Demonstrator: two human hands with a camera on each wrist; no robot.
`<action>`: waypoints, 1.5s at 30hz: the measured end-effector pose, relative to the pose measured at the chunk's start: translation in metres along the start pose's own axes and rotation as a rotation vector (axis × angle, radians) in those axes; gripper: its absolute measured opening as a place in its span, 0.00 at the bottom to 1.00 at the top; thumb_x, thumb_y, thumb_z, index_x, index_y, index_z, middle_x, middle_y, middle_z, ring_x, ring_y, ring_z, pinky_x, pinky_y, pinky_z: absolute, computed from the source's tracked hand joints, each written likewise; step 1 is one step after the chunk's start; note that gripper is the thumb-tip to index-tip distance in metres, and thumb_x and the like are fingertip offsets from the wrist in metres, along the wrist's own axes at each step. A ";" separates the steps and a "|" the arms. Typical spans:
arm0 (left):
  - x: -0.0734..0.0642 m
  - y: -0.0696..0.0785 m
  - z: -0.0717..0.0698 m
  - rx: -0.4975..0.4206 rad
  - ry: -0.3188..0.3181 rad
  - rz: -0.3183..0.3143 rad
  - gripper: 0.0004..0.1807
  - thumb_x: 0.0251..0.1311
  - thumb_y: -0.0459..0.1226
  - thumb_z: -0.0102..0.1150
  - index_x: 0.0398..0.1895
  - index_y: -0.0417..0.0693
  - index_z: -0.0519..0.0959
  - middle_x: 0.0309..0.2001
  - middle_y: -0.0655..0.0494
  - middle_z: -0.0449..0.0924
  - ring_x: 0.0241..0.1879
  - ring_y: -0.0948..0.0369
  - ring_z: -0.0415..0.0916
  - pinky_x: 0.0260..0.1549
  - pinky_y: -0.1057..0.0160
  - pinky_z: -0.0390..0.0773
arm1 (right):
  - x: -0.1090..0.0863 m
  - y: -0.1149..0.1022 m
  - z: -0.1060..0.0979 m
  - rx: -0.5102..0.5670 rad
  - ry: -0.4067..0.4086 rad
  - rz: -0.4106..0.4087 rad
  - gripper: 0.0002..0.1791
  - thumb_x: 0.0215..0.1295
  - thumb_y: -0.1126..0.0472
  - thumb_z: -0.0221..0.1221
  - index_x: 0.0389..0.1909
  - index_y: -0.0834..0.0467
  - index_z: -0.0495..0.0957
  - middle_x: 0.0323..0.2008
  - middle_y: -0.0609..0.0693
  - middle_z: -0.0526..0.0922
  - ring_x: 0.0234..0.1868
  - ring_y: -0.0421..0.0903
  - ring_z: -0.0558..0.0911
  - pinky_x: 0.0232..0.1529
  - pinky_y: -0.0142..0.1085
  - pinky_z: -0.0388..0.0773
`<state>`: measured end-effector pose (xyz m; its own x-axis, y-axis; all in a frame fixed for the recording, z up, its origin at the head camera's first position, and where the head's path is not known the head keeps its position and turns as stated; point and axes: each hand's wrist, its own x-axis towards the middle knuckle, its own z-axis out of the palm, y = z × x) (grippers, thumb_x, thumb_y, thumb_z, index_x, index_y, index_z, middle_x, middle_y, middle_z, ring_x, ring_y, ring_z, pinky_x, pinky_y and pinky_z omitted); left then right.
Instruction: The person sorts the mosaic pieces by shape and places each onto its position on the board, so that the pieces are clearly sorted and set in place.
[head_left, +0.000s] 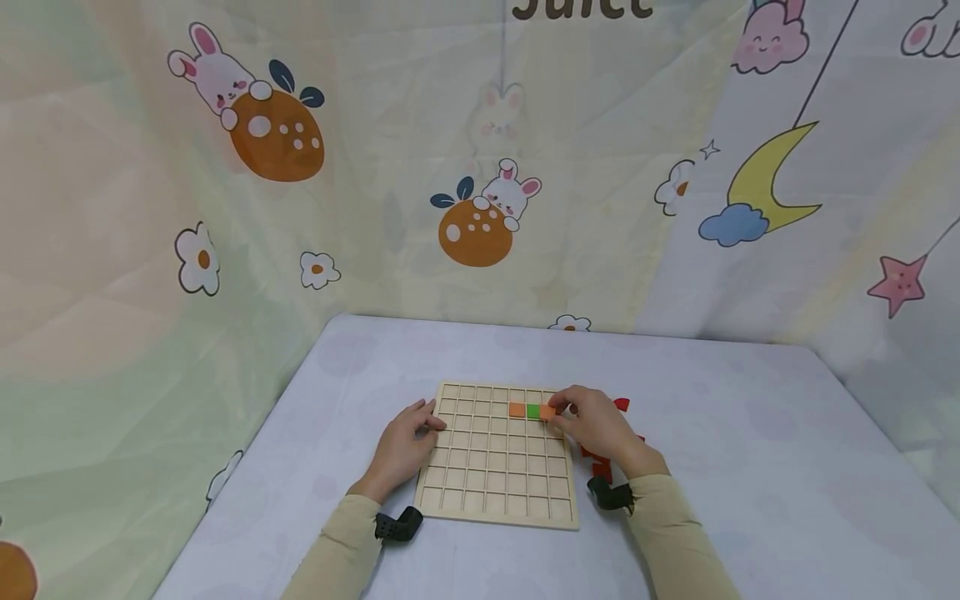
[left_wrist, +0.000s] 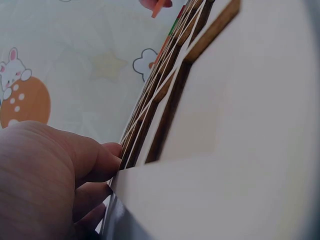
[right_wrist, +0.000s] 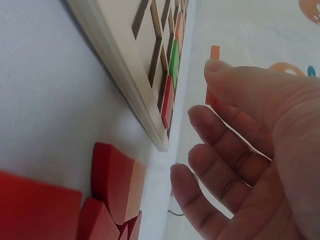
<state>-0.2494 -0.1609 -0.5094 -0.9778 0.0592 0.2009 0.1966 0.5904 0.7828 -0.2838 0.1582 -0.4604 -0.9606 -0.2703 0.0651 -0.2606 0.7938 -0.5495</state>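
Note:
A square wooden grid board (head_left: 476,461) lies on the table. My left hand (head_left: 406,442) holds its left edge, the thumb at the rim and other fingers bent beside it in the left wrist view. With thumb and index finger, my right hand (head_left: 597,423) pinches an orange tile (right_wrist: 214,51) over the board's upper right part, the other fingers loosely curled. In the same row sit another orange tile (head_left: 517,409) and a green tile (head_left: 533,411). The right wrist view also shows a red tile (right_wrist: 168,104) in the board, past the green one.
Several red pieces (head_left: 602,468) lie right of the board, partly hidden under my right hand and forearm. A black wrist camera (head_left: 399,525) is on the left wrist, another (head_left: 611,494) on the right. A printed cloth (head_left: 390,183) hangs behind the white table (head_left: 720,467).

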 end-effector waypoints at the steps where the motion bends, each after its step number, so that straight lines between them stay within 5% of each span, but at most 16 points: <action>1: 0.000 0.000 0.000 -0.001 0.000 0.002 0.09 0.61 0.31 0.57 0.33 0.55 0.84 0.68 0.48 0.69 0.72 0.50 0.58 0.69 0.42 0.57 | 0.000 0.000 0.000 -0.001 0.003 0.001 0.13 0.60 0.57 0.67 0.46 0.51 0.83 0.39 0.41 0.81 0.43 0.47 0.75 0.46 0.41 0.77; 14: 0.000 -0.001 0.001 -0.007 0.002 0.008 0.09 0.60 0.31 0.58 0.33 0.54 0.84 0.67 0.47 0.69 0.72 0.49 0.58 0.69 0.42 0.57 | 0.000 -0.006 0.003 -0.003 0.013 -0.041 0.13 0.59 0.59 0.67 0.46 0.53 0.83 0.34 0.41 0.79 0.36 0.44 0.74 0.37 0.36 0.74; 22: -0.001 -0.001 0.001 -0.001 0.004 0.001 0.08 0.60 0.31 0.58 0.33 0.55 0.83 0.67 0.48 0.69 0.72 0.50 0.58 0.68 0.43 0.59 | -0.001 -0.011 0.007 0.094 0.015 -0.065 0.15 0.59 0.58 0.68 0.47 0.51 0.83 0.42 0.43 0.83 0.40 0.42 0.77 0.44 0.39 0.78; 45: 0.000 0.001 0.000 -0.008 0.009 -0.004 0.09 0.59 0.30 0.58 0.32 0.54 0.83 0.67 0.49 0.70 0.71 0.50 0.59 0.68 0.43 0.59 | 0.014 -0.019 0.008 0.093 0.008 -0.047 0.15 0.59 0.54 0.68 0.47 0.51 0.83 0.37 0.41 0.82 0.39 0.44 0.76 0.43 0.38 0.77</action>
<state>-0.2491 -0.1601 -0.5091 -0.9779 0.0496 0.2033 0.1935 0.5842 0.7882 -0.2918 0.1349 -0.4563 -0.9484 -0.3013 0.0992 -0.2957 0.7265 -0.6203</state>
